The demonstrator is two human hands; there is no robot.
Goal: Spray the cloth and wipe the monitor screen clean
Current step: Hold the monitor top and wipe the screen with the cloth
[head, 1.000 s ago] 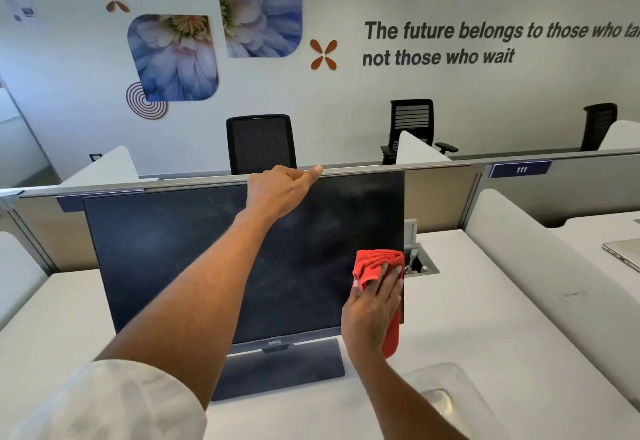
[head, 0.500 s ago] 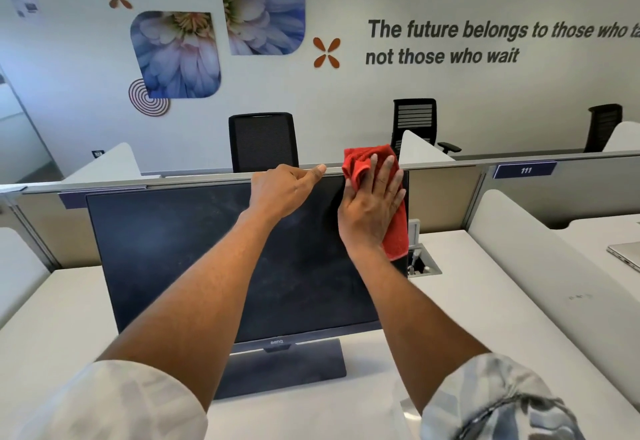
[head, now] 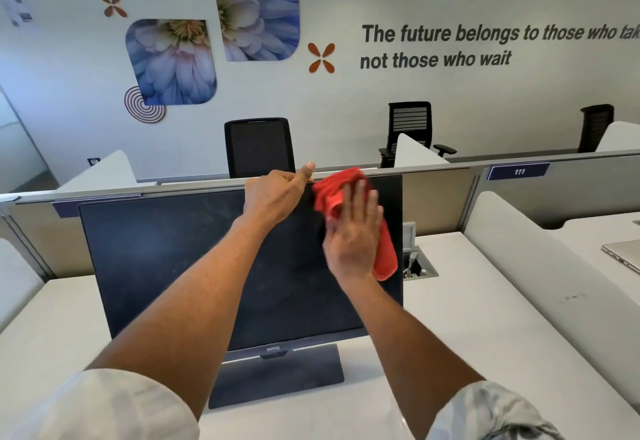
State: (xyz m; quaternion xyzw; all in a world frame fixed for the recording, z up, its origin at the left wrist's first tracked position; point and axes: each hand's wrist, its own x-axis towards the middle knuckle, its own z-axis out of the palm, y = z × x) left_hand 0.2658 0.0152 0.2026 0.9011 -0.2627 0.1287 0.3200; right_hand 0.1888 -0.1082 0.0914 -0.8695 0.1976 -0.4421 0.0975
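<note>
A dark monitor [head: 166, 266] stands on a white desk, its screen off and faintly smudged. My left hand [head: 277, 193] grips the monitor's top edge near the middle, thumb along the rim. My right hand [head: 353, 231] presses a red cloth [head: 386, 256] flat against the upper right part of the screen, fingers spread over it. The cloth sticks out above and to the right of the hand. No spray bottle is in view.
The monitor's flat base [head: 277, 377] rests on the white desk [head: 467, 318]. A cable hatch [head: 419, 266] lies behind the monitor's right side. A partition [head: 571, 190] runs behind the desk, a laptop [head: 623, 254] lies at far right, and office chairs [head: 258, 147] stand beyond.
My right hand carried the red cloth from the screen's lower right up to the top right corner, then a little down and left. My left hand kept its hold on the top edge.
</note>
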